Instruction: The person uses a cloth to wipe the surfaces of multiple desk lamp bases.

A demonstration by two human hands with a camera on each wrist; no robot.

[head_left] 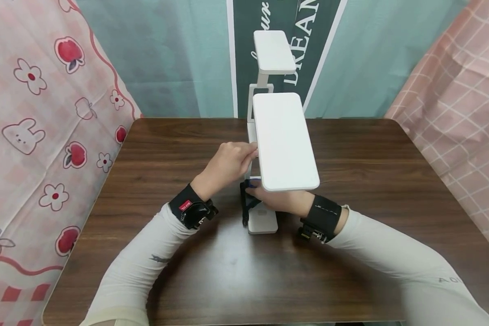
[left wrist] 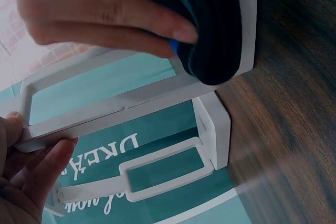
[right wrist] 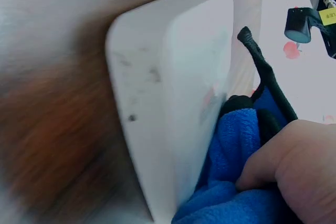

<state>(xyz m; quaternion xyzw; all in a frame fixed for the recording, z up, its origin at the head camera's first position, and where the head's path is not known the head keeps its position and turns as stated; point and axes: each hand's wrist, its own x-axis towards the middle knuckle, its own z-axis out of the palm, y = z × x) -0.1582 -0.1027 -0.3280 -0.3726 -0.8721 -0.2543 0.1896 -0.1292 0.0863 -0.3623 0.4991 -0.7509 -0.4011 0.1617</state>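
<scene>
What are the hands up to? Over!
Left hand gripping white rectangular-framed plastic stand. Right hand holding blue fleecy black-edged cloth against it. White rectangular panel partly blocks head view.

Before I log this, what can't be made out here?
Head: part of the right hand, hidden by the white panel.
Head: upper part of the poster, cut off by top edge.
Right wrist: marks on the white base, too blurred to read.
Right wrist: some blue cloth, cut off by bottom edge.

The person wears white sleeves [head_left: 134, 267], a small dark print [head_left: 159, 259] on the left one, grey letters [head_left: 450, 280] on the right; I see black wristbands [head_left: 325, 215] carrying dark cameras [head_left: 195, 215], plus a red tag [head_left: 185, 205] on the left band.
</scene>
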